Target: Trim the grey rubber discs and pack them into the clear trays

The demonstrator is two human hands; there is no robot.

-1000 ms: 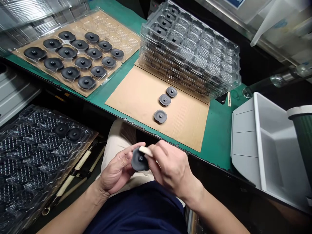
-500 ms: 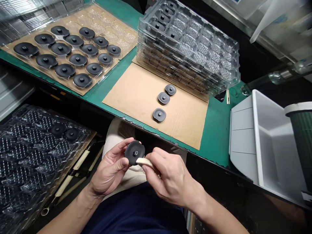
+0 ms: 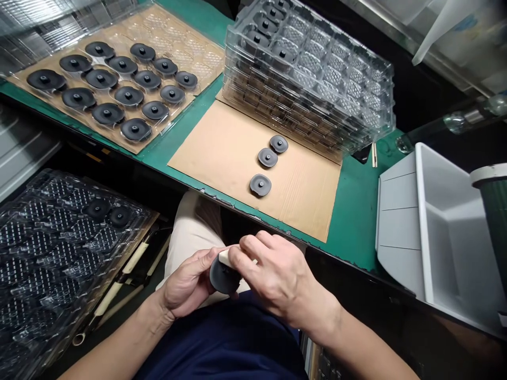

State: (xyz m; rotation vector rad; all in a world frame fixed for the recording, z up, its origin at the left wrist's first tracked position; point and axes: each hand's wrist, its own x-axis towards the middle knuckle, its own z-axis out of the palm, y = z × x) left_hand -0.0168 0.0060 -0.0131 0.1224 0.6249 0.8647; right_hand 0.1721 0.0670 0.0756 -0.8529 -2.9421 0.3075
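In my left hand (image 3: 188,287) is a round black disc (image 3: 221,279), gripped at its edge above my lap and tilted. My closed right hand (image 3: 277,274) holds a cream-coloured stick (image 3: 224,257), its blunt end against the upper part of the disc's face. The right fingers partly cover the disc and most of the stick. On the cardboard sheet (image 3: 214,132) beyond my hands lie three like discs: a front disc (image 3: 260,184), a middle disc (image 3: 268,157) and a rear disc (image 3: 279,143), each with a small central post facing up.
A clear tray (image 3: 190,45) with several black discs lies at the back left. Stacked clear trays (image 3: 309,68) stand behind the cardboard. To the right is a grey bin (image 3: 400,221). Another tray (image 3: 59,253) sits low on the left, beside a pole-like frame (image 3: 106,301).
The disc has been turned and lowered a little in my left hand. My right hand has moved the stick from the disc's lower right to its upper edge.
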